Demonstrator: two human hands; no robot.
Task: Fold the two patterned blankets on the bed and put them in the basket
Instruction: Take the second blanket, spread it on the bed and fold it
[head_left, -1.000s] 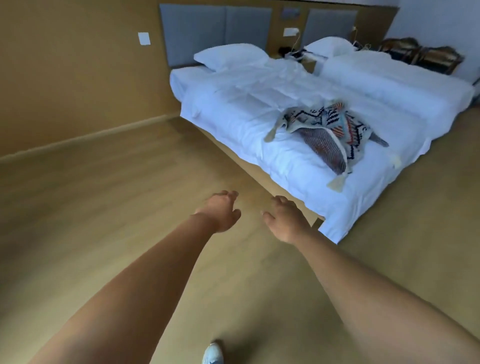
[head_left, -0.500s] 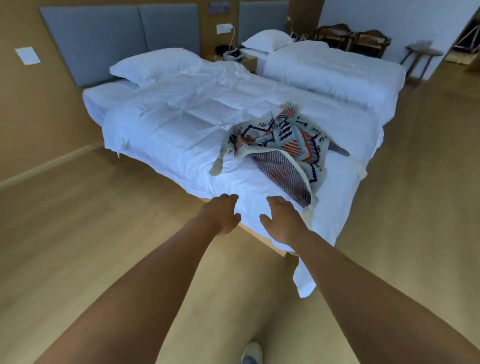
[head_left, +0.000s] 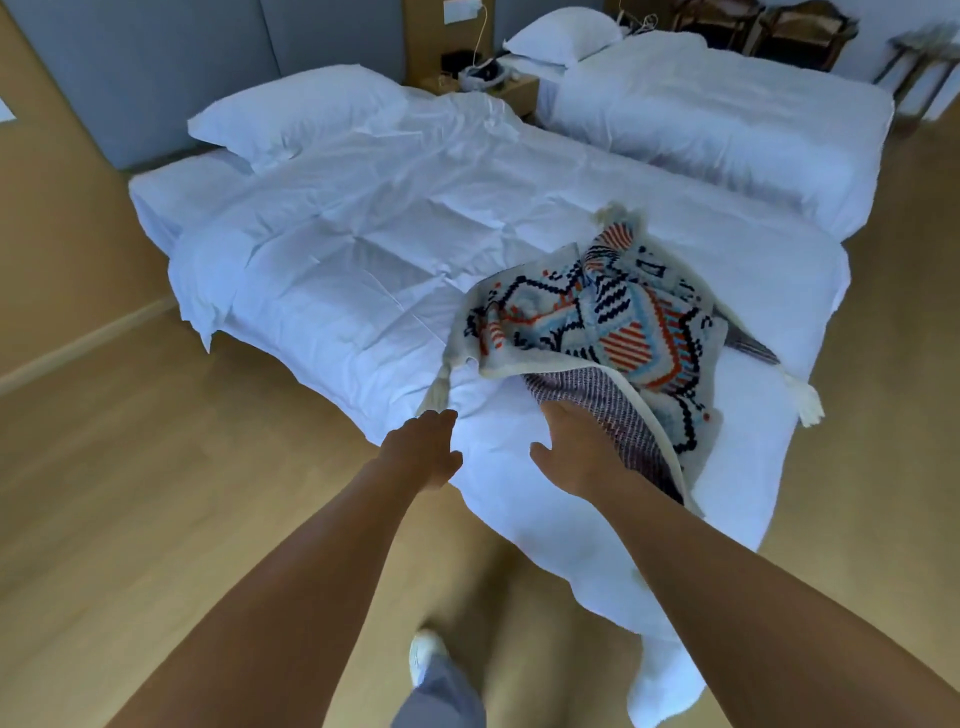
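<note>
A crumpled blanket (head_left: 618, 322) with blue, orange and black zigzag pattern and pale tassels lies near the foot of the near bed (head_left: 363, 249). Under it a dark striped blanket (head_left: 618, 421) sticks out toward me. My right hand (head_left: 576, 452) reaches over the bed edge, fingers straight, its fingertips at the striped blanket's near end. My left hand (head_left: 421, 452) hovers open at the bed's corner, just below a tassel, holding nothing. No basket is in view.
A white pillow (head_left: 296, 111) lies at the head of the near bed. A second white bed (head_left: 727, 109) stands behind, with a nightstand (head_left: 488, 83) between them. Dark chairs (head_left: 769, 31) line the back wall. Wooden floor (head_left: 156, 493) surrounds the bed; my foot (head_left: 426, 654) is below.
I have walked up to the bed, which now fills the view. Both hands have moved from over the floor to the bed's edge; the right one now reaches the striped blanket.
</note>
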